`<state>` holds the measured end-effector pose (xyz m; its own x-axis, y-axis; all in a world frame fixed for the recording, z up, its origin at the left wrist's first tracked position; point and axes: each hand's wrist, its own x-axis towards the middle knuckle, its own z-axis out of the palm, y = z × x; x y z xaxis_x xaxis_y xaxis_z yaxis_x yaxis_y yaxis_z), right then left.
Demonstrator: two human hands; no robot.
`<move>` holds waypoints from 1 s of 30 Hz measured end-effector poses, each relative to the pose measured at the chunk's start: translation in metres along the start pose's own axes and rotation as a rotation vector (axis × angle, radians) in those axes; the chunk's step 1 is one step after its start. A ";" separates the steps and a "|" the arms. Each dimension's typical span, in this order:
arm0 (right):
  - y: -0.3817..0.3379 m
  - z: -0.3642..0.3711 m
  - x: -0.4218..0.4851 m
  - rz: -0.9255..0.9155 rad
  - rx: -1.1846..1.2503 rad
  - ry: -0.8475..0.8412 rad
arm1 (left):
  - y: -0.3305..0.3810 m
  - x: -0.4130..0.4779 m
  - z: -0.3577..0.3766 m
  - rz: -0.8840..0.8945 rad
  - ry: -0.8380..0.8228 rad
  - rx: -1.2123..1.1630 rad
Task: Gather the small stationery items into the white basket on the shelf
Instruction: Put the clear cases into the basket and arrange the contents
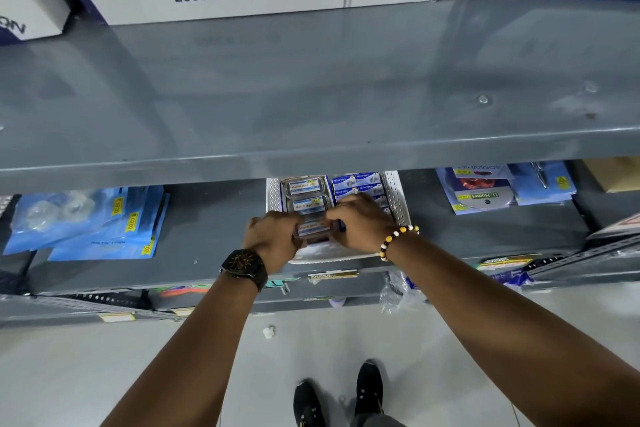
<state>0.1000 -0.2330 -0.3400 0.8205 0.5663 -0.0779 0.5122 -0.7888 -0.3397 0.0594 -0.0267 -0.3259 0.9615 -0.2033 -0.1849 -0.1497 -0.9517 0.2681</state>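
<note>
A white perforated basket (398, 199) stands on the grey middle shelf. Inside it, two clear plastic boxes with blue-and-white labels (305, 186) lie in a row on the left, and several small blue boxes (358, 184) fill the right side. My left hand (273, 237) and my right hand (356, 224) together grip a third clear labelled box (313, 229) over the basket's near end, one hand on each side of it. The upper shelf hides the basket's far end.
A wide grey upper shelf (311, 97) overhangs the basket and carries large cartons. Blue blister packs (93, 218) lie on the shelf to the left, scissor packs (485, 189) to the right. Lower shelves and a pale floor sit below.
</note>
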 end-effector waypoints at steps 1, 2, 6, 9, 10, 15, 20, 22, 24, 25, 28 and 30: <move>0.000 0.000 0.001 -0.001 -0.009 -0.003 | 0.000 0.001 -0.001 -0.026 -0.025 -0.006; 0.000 -0.001 0.002 -0.003 -0.018 -0.014 | 0.001 0.002 -0.001 -0.040 -0.050 -0.002; 0.000 -0.002 0.001 -0.032 -0.087 -0.055 | 0.001 0.005 -0.001 -0.035 -0.092 0.040; 0.002 -0.001 -0.003 -0.041 -0.105 -0.077 | 0.001 0.005 -0.001 -0.009 -0.095 0.087; 0.001 -0.001 -0.004 -0.046 -0.104 -0.080 | 0.001 0.005 -0.002 0.002 -0.088 0.102; 0.011 -0.015 -0.010 0.015 0.037 0.023 | 0.007 0.005 -0.004 0.007 -0.057 0.182; 0.023 -0.022 -0.013 0.024 0.007 -0.019 | 0.016 0.011 -0.003 0.012 -0.062 0.296; 0.025 -0.025 -0.012 0.007 -0.031 -0.055 | 0.019 0.012 0.000 0.024 -0.030 0.390; 0.029 -0.032 -0.012 0.033 -0.038 -0.099 | 0.023 0.013 0.002 0.077 -0.020 0.359; 0.032 -0.036 -0.013 0.052 -0.040 -0.128 | 0.026 0.014 0.002 0.115 -0.040 0.314; 0.040 -0.045 -0.019 0.118 -0.073 -0.221 | 0.037 0.015 0.002 0.213 -0.089 0.210; 0.044 -0.048 -0.023 0.123 -0.095 -0.231 | 0.046 0.018 0.002 0.221 -0.089 0.128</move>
<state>0.1157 -0.2922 -0.3076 0.8039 0.4955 -0.3289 0.4427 -0.8679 -0.2255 0.0690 -0.0746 -0.3187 0.8789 -0.4236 -0.2193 -0.3872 -0.9021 0.1904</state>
